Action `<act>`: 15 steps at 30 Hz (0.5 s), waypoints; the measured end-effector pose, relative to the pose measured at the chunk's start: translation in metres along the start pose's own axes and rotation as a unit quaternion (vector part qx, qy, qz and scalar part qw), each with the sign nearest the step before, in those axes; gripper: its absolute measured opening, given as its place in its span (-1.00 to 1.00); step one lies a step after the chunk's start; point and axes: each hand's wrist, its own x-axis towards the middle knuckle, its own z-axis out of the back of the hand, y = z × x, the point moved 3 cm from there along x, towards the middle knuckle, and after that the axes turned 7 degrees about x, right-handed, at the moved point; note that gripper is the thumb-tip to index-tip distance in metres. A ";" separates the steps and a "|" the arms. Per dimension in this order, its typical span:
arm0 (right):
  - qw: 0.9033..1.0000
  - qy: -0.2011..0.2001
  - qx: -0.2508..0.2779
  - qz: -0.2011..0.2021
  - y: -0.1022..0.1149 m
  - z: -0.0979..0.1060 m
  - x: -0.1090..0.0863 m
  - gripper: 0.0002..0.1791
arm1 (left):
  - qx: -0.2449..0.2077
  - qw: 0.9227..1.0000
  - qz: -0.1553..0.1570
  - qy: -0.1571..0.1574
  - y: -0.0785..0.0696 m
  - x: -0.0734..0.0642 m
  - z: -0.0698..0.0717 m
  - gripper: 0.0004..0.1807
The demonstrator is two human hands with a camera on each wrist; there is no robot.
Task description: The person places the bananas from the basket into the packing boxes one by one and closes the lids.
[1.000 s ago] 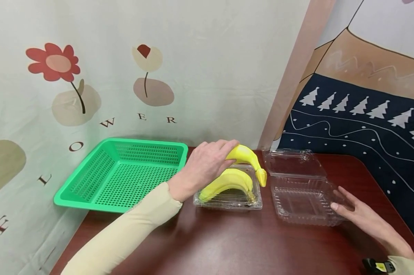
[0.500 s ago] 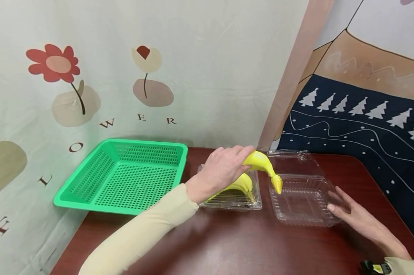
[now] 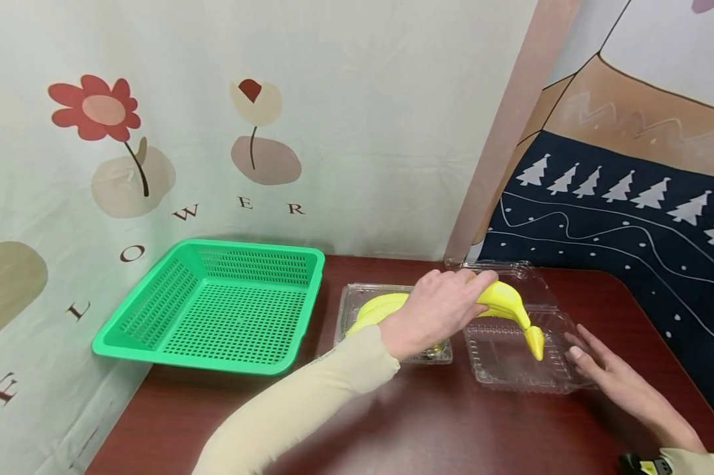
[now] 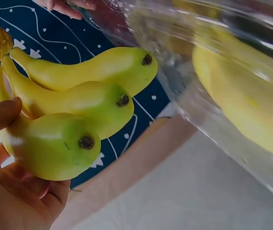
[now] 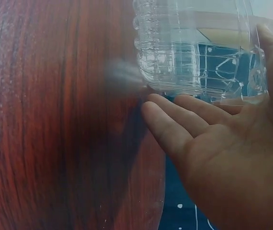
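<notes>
My left hand (image 3: pixel 442 307) grips a bunch of yellow bananas (image 3: pixel 507 303) over the left part of an open clear plastic clamshell box (image 3: pixel 511 359). The left wrist view shows three bananas with greenish, dark-tipped ends in the bunch (image 4: pixel 79 96), joined at one stem; thumb and fingers close round the near one. At the box's right side is my right hand (image 3: pixel 624 389), its fingers extended along the wall, as the right wrist view also shows beside the clear box (image 5: pixel 184 62). Left of it, a second clear box (image 3: pixel 347 307) contains more bananas (image 3: pixel 383 307), partly hidden by my left arm.
A green perforated basket (image 3: pixel 208 316) stands on the left of the dark red table (image 3: pixel 428 422). The open box's lid (image 3: pixel 525 284) lies back toward the wall. Printed curtains (image 3: pixel 380 132) hang behind the table.
My left hand has carried the banana bunch rightward, from above the filled box to over the open one. My right hand has stayed at the open box's side with barely any shift.
</notes>
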 end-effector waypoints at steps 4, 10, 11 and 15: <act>0.999 0.015 0.038 -0.006 -0.001 -0.001 0.001 -0.22 | -0.006 1.000 0.002 0.009 -0.012 0.010 -0.003 -0.56; 0.999 0.025 0.040 -0.025 -0.002 0.001 -0.001 -0.22 | -0.019 0.999 -0.003 0.028 -0.030 0.020 -0.008 -0.53; 0.999 0.025 0.038 -0.029 -0.003 0.002 -0.001 -0.22 | -0.021 0.999 -0.004 0.031 -0.033 0.022 -0.009 -0.53; 0.998 0.028 0.053 -0.030 -0.005 0.002 -0.002 -0.21 | -0.035 0.999 -0.003 0.041 -0.045 0.027 -0.013 -0.49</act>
